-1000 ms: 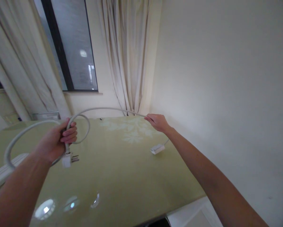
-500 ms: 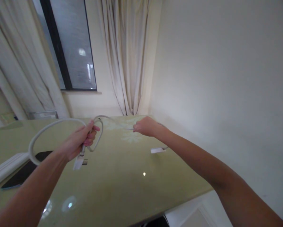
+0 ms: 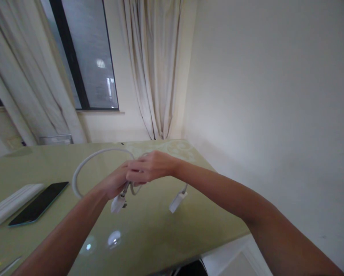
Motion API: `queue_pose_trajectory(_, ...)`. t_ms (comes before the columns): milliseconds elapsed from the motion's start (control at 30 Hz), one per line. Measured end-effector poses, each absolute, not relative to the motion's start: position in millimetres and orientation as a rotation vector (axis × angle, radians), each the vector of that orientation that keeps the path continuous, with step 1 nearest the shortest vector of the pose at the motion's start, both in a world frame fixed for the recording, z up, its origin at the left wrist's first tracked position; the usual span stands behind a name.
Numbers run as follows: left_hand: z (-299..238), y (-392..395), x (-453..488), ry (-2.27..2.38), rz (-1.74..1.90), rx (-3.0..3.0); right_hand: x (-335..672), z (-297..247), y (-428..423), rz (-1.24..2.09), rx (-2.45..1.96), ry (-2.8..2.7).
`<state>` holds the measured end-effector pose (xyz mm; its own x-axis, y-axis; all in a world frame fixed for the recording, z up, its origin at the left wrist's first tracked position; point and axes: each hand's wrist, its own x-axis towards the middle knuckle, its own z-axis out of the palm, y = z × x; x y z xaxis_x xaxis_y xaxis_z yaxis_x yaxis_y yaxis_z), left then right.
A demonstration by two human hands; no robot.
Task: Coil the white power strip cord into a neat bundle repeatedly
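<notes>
Over the middle of the desk (image 3: 160, 234), the left hand (image 3: 116, 184) and right hand (image 3: 148, 170) are pressing together, both gripping a looped white power cable (image 3: 82, 162), with its plug (image 3: 117, 203) and connector block (image 3: 177, 201) dangling just below. Toward the desk's left edge, a dark phone (image 3: 39, 203) is lying just beside a white power strip (image 3: 10, 205). Beyond the far edge, cream curtains (image 3: 151, 69) are hanging beside a window (image 3: 85, 57).

Glossy table (image 3: 160, 230) — smooth plastic cable (image 3: 82, 168), cloth curtain (image 3: 154, 69)
</notes>
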<state>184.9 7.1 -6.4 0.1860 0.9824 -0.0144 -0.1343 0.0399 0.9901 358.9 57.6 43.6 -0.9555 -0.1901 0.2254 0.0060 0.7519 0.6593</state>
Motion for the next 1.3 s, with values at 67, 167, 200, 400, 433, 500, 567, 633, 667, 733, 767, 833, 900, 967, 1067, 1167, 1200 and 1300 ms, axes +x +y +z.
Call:
queue_pose_trajectory(67, -7.2, 6.6, 188.3, 1.034, 1.084, 1.121, 362.0, 44.2, 64.1, -0.838, -0.203, -2.709)
queue_pose_trajectory(167, -7.3, 7.4, 189.5, 1.12, 1.105, 1.098, 368.3, 39.5, 76.9, -0.473, -0.591, -2.731)
queue_pose_trajectory(200, -7.3, 7.3, 186.5, 1.147, 1.123, 1.103, 372.5, 36.3, 82.4, -0.334, -0.668, -2.712)
queue_pose_trajectory(400, -9.4, -2.8, 129.7, 1.194, 1.349, 1.0, 431.8, 14.8, 121.1, 0.337, -0.943, -2.437)
queue_pose_trajectory(433, -10.0, -5.3, 120.4, 1.203, 1.4, 0.979, 444.0, 12.9, 125.3, 0.339, -0.99, -2.411)
queue_pose_trajectory(500, -11.5, -8.5, 107.9, 1.226, 1.485, 0.963, 464.4, 11.5, 129.6, 0.269, -0.989, -2.47)
queue_pose_trajectory(567, -13.9, -7.9, 102.4, 1.236, 1.547, 0.989, 476.8, 13.4, 128.6, 0.088, -0.915, -2.547)
queue_pose_trajectory(633, -17.4, -3.6, 100.2, 1.263, 1.581, 1.056, 481.3, 19.0, 123.8, -0.18, -0.896, -2.605)
queue_pose_trajectory(667, -19.4, -0.8, 99.4, 1.304, 1.578, 1.098, 481.5, 23.2, 120.7, -0.32, -0.916, -2.647)
queue_pose_trajectory(733, -23.4, 4.5, 98.4, 1.423, 1.52, 1.179, 479.5, 33.5, 114.0, -0.567, -0.958, -2.782)
queue_pose_trajectory(767, -25.0, 6.3, 99.0, 1.466, 1.471, 1.216, 477.7, 38.9, 110.6, -0.66, -0.965, -2.857)
queue_pose_trajectory(833, -27.3, 7.3, 104.2, 1.469, 1.36, 1.271, 472.4, 48.3, 103.8, -0.786, -0.953, -2.984)
queue_pose_trajectory(900, -28.8, 5.7, 115.8, 1.401, 1.228, 1.306, 464.4, 53.6, 97.3, -0.853, -0.95, -3.04)
queue_pose_trajectory(967, -30.9, 3.1, 132.5, 1.332, 1.091, 1.299, 453.3, 54.6, 91.0, -0.856, -0.943, -3.019)
queue_pose_trajectory(1067, -36.8, 0.6, 159.0, 1.228, 0.965, 1.259, 432.9, 53.2, 82.3, -0.77, -0.912, -2.886)
queue_pose_trajectory(1167, -44.7, 0.3, 177.3, 1.133, 0.938, 1.306, 414.0, 56.4, 74.6, -0.692, -0.928, -2.752)
queue_pose_trajectory(1200, -47.2, 0.4, 180.8, 1.104, 0.936, 1.334, 409.2, 59.0, 72.5, -0.677, -0.95, -2.704)
queue_pose_trajectory(1300, -53.0, 0.5, 185.6, 1.004, 0.901, 1.329, 401.4, 67.5, 70.5, -0.615, -1.018, -2.574)
